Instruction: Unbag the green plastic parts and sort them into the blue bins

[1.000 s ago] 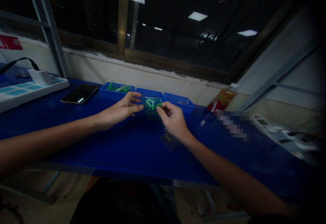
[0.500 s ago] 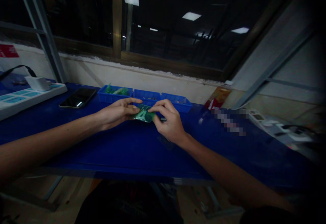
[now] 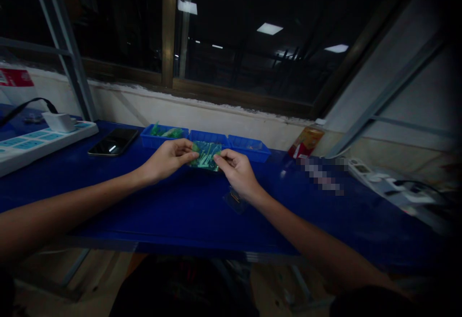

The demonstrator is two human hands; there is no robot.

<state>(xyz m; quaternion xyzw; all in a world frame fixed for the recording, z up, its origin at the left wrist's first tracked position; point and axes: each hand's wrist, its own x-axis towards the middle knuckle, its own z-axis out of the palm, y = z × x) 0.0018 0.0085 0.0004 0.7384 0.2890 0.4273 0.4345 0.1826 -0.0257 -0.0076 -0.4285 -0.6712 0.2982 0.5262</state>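
Note:
Between my two hands a small green see-through plastic bag (image 3: 206, 155) is held flat above the blue table. Several thin, pale, stick-like pieces show through it, too small to name. My left hand (image 3: 173, 157) pinches the bag's left side between thumb and fingers. Its right side is gripped by my right hand (image 3: 236, 168), thumb on top. Just below my right wrist, a small clear bag (image 3: 235, 198) lies on the table with thin, brass-coloured pieces in it.
Behind my hands stand three blue bins: the left bin (image 3: 146, 139) holds green bags. A phone (image 3: 113, 142) and a white power strip (image 3: 21, 151) lie on the left. At the right are an orange-and-red packet (image 3: 306, 142) and another power strip (image 3: 400, 187).
My right hand has shifted its fingers and now pinches the green bag's right edge. The bag is spread flatter, and the pieces in it show more clearly.

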